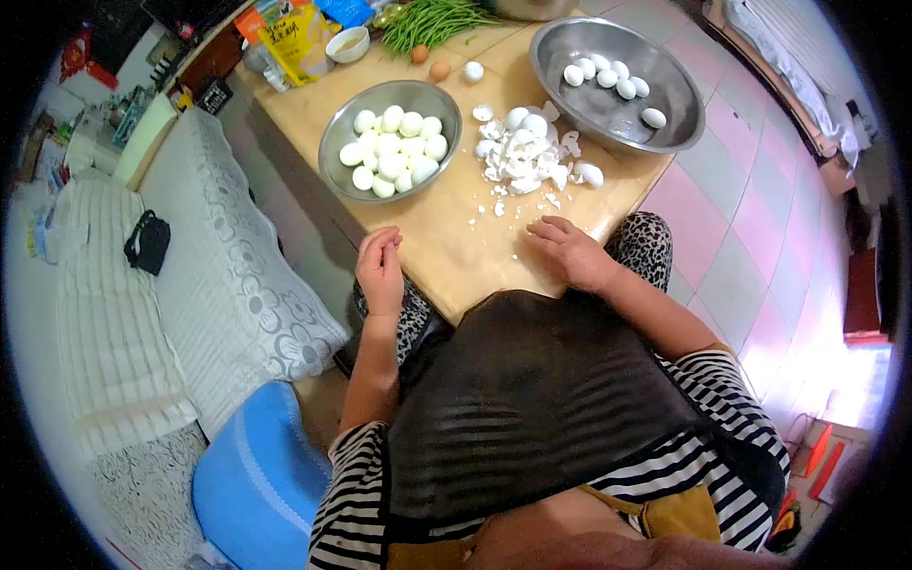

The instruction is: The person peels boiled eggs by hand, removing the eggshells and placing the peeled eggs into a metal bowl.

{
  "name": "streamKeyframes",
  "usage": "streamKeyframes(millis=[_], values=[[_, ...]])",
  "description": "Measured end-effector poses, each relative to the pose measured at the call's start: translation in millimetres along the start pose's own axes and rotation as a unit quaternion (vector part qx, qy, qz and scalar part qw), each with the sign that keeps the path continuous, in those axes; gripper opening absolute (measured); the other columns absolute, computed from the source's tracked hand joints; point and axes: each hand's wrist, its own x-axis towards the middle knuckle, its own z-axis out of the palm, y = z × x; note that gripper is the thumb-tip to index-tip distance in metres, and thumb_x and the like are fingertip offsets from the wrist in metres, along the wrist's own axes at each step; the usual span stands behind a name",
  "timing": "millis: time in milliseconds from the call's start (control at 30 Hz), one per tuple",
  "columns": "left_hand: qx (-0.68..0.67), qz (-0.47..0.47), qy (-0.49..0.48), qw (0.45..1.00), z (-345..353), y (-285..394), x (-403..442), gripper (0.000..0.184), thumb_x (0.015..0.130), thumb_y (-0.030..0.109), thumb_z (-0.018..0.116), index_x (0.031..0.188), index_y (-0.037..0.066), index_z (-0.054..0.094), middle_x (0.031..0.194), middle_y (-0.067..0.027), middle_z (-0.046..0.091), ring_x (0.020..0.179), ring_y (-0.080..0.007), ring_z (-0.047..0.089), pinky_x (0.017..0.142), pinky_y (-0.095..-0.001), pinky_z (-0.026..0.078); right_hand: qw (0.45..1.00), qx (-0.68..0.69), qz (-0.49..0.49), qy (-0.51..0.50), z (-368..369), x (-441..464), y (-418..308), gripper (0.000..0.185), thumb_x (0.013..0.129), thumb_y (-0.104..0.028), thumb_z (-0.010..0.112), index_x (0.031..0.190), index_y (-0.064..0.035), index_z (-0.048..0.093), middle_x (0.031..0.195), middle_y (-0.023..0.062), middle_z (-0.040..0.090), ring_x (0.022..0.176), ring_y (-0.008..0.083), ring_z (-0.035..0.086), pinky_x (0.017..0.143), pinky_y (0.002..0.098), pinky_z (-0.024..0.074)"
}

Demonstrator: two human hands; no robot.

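My left hand (381, 274) hovers by the left edge of the wooden table, its fingers loosely bent and nothing visible in them. On the near right part of the tabletop lies my right hand (575, 255), fingers stretched out and holding nothing. A steel bowl (332, 178) of peeled white eggs (388, 143) stands beyond my left hand. Ahead of my right hand is a heap of broken eggshells (522, 163), with a few white eggs (589, 174) at its edges. Several more eggs (654, 118) sit in a wide steel basin (684, 128) at the far right.
Two brown eggs (439, 70) and a white egg (473, 71) rest farther back on the table (456, 256). Green vegetables (432, 24), a small white bowl (348, 46) and a yellow packet (297, 43) are behind them. A blue stool (256, 475) and a covered sofa (218, 237) stand left.
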Motion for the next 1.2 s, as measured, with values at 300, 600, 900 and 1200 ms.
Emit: streamKeyframes(millis=[300, 600, 900, 1200], values=[[0.095, 0.025, -0.056, 0.994, 7.8, 3.2, 1.5, 0.016, 0.087, -0.005, 0.052, 0.095, -0.002, 0.065, 0.094, -0.0098, 0.064, 0.082, -0.017, 0.064, 0.077, -0.0271, 0.052, 0.983, 0.013, 0.034, 0.179, 1.0, 5.6, -5.9, 0.056, 0.078, -0.007, 0.06, 0.133, -0.0043, 0.048, 0.135, 0.0181, 0.048, 0.118, 0.0371, 0.05, 0.101, 0.0412, 0.0425], [0.132, 0.048, -0.083, 0.987, 10.4, 4.5, 0.8, 0.017, 0.083, -0.005, 0.053, 0.092, -0.001, 0.066, 0.091, -0.0122, 0.065, 0.078, -0.0226, 0.065, 0.074, -0.0303, 0.052, 0.993, -0.013, 0.106, 0.047, -6.3, -6.2, -1.3, 0.051, 0.077, -0.013, 0.067, 0.126, -0.0088, 0.055, 0.129, 0.0166, 0.053, 0.109, 0.0344, 0.054, 0.094, 0.0407, 0.0465], [0.14, 0.03, -0.106, 0.984, 12.5, 5.2, 1.6, 0.017, 0.085, -0.004, 0.052, 0.092, -0.002, 0.067, 0.09, -0.0121, 0.065, 0.077, -0.0203, 0.065, 0.073, -0.0293, 0.053, 0.982, 0.085, 0.122, 0.12, -16.1, -2.9, -3.4, 0.051, 0.076, -0.01, 0.071, 0.123, -0.0062, 0.053, 0.117, 0.0162, 0.056, 0.111, 0.0351, 0.052, 0.094, 0.0414, 0.0451], [0.049, -0.053, -0.262, 0.962, 54.6, 27.9, 9.2, 0.034, 0.086, -0.001, 0.057, 0.12, -0.001, 0.054, 0.117, -0.0112, 0.057, 0.1, -0.0179, 0.06, 0.083, -0.0286, 0.05, 0.993, 0.047, 0.039, 0.105, 0.1, 4.0, 15.2, 0.045, 0.074, -0.012, 0.071, 0.118, -0.0082, 0.059, 0.107, 0.013, 0.057, 0.103, 0.033, 0.055, 0.086, 0.0399, 0.048]])
